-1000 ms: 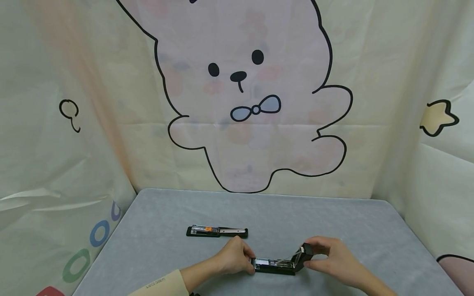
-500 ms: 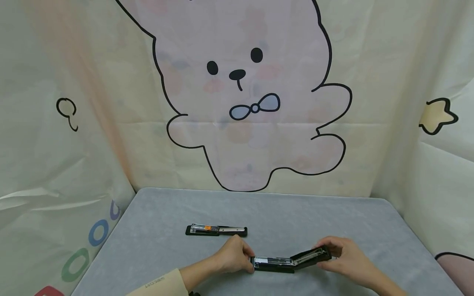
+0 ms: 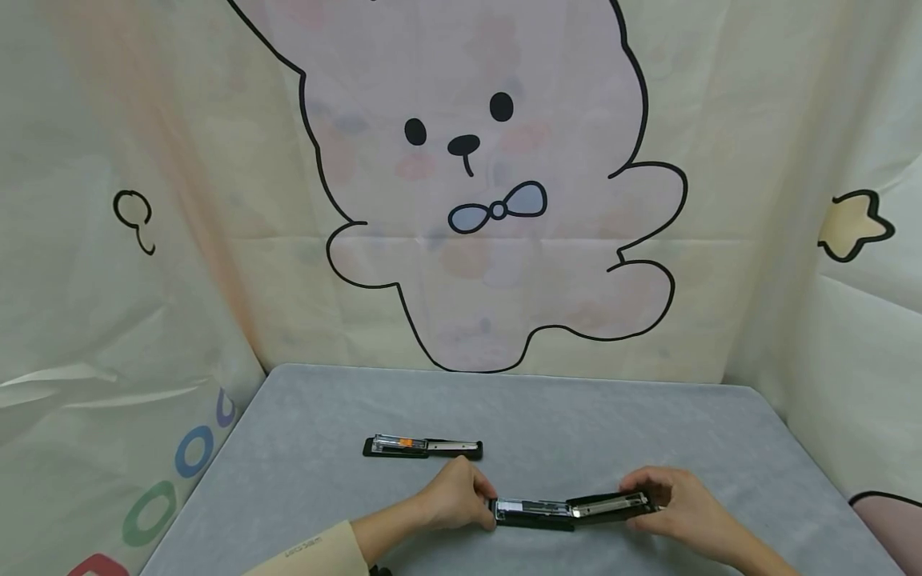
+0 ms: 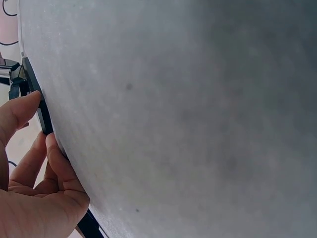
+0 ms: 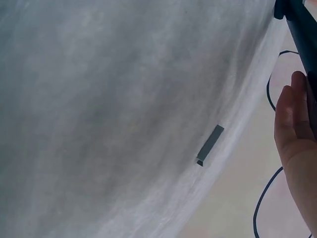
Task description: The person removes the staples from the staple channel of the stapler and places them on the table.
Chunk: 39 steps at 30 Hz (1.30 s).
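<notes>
An opened black stapler (image 3: 535,518) lies stretched out on the table in the head view, its hinged top arm (image 3: 611,506) tilted slightly up to the right. My left hand (image 3: 455,498) pinches its left end between thumb and fingers; the left wrist view shows this hand (image 4: 44,191) on the stapler's dark base edge (image 4: 45,117). Around the right end of the arm, my right hand (image 3: 673,510) holds on with thumb and fingers. In the right wrist view the right hand's fingers (image 5: 287,116) lie along the dark stapler body (image 5: 303,37).
Behind my left hand lies a second opened black stapler (image 3: 423,447) with an orange piece inside. A short dark grey strip (image 5: 210,145) rests on the cloth in the right wrist view. Grey cloth covers the table (image 3: 576,424); a printed curtain (image 3: 504,280) hangs behind it.
My right hand has swung the stapler's top arm outward and down to the right, from steeply raised to nearly level. The left hand stays at the left end.
</notes>
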Available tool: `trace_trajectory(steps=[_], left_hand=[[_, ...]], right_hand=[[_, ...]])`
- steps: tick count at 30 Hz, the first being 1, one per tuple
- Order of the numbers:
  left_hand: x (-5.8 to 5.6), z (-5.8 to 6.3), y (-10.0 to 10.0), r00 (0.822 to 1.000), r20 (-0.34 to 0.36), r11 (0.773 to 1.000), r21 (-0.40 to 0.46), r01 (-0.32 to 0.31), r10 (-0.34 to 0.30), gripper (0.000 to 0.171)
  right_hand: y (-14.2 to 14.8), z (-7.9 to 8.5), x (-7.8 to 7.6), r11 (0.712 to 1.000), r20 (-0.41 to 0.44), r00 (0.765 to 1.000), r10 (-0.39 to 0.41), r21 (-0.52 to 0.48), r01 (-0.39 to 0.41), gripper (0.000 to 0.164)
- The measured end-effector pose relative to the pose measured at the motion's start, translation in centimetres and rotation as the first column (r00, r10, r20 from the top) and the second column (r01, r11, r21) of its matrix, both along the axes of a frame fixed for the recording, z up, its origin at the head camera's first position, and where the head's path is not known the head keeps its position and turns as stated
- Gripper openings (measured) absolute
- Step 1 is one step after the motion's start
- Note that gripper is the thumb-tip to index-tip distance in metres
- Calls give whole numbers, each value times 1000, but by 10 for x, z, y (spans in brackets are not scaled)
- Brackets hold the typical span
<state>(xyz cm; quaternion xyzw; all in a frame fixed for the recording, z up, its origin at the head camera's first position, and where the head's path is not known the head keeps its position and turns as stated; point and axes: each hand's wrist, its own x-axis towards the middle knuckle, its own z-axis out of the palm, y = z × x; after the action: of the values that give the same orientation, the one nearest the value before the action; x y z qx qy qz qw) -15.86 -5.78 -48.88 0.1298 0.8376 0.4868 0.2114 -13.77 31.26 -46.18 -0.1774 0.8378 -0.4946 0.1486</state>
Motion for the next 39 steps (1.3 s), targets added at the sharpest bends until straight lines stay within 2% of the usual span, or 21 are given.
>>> trace_trajectory(steps=[9,16,20,24,28,35,39], left_hand=[[1,1,0,1000,4,1000,23,-6,6,24],[1,2,0,1000,12,1000,25,-11,10,24],[2,2,0,1000,12,1000,20,-16,16,24],[3,2,1,1000,6,1000,12,-21,21,24],[4,1,1,1000,8,1000,15,-21,21,24],[1,-1,1,1000,19,1000,21,-15,15,25],[1,-2,1,1000,15,1000,17,-11,11,24]], right_hand=[[4,-11,-3,999,-10,1000,1,44,-1,36],[4,-12,-4,996,-11,1000,-24,84,25,37],[4,-12,-3,995,-64,998,-2,98,8,40],[7,-11,-2,996,-70,997,34,82,-28,44],[10,-5,-2,996,-101,993,65,74,-57,46],[8,18,-1,996,-209,975,74,62,-62,36],[3,31,1,998,-209,976,62,37,-55,32]])
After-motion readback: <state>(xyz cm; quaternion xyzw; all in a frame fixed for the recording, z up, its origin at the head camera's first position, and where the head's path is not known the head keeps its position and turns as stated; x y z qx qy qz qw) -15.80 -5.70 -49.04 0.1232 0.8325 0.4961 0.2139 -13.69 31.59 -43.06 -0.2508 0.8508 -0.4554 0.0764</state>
